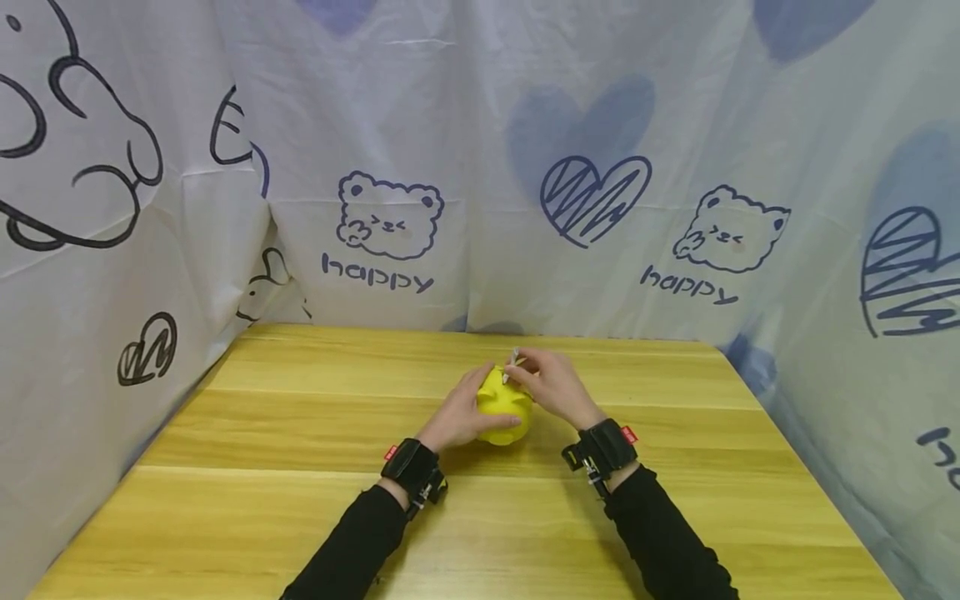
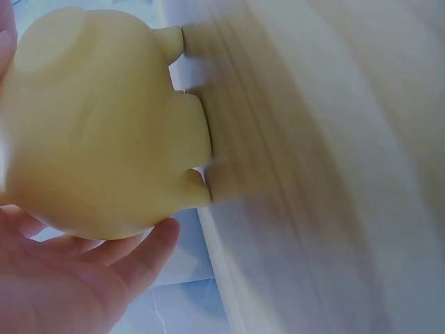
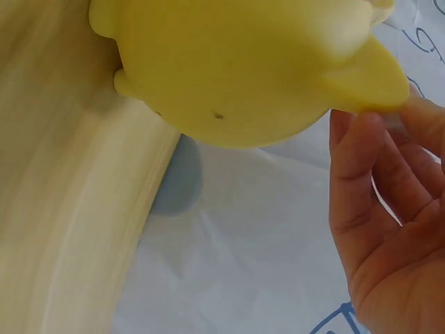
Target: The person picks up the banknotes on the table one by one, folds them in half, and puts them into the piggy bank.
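A round yellow piggy bank [image 1: 498, 404] stands upright on the wooden table, between the two hands. Its stubby feet touch the tabletop in the left wrist view, where its smooth body [image 2: 104, 125] fills the upper left. My left hand [image 1: 459, 417] grips it from the left side, thumb across its near face and fingers behind. Over its top, my right hand [image 1: 553, 387] pinches a small, thin whitish strip [image 1: 513, 360], whose lower end meets the top of the bank. What the strip is cannot be made out. In the right wrist view the right fingertips [image 3: 365, 136] are beside a pointed yellow ear [image 3: 372, 80].
The wooden table [image 1: 300, 400] reaches back to a white cloth [image 1: 480, 275] printed with hearts and bears, which hangs behind and on both sides. Black camera bands [image 1: 412, 471] are strapped round both wrists.
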`<action>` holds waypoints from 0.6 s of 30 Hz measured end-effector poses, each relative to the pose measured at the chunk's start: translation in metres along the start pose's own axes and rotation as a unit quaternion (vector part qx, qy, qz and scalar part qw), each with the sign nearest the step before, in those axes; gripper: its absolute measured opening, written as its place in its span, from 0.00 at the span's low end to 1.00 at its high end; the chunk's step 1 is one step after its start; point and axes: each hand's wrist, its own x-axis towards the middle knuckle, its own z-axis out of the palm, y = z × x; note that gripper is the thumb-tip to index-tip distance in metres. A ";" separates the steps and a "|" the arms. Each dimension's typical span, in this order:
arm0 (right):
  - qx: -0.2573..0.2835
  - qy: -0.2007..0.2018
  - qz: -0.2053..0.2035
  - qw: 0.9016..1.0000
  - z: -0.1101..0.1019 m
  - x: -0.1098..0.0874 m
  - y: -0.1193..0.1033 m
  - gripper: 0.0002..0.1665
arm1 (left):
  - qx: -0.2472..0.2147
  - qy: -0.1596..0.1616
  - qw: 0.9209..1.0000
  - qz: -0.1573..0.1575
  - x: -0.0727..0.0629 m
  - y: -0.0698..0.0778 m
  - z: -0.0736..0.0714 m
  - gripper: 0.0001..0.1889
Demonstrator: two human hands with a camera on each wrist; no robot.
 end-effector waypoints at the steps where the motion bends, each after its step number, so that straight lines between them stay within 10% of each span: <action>1: -0.008 -0.002 -0.002 1.000 0.000 0.001 -0.001 0.06 | 0.000 0.000 1.000 0.000 0.000 0.000 0.000 0.55; 18: -0.137 -0.049 -0.022 0.989 -0.005 0.010 -0.020 0.11 | -0.002 -0.001 1.000 0.006 -0.002 0.001 -0.002 0.53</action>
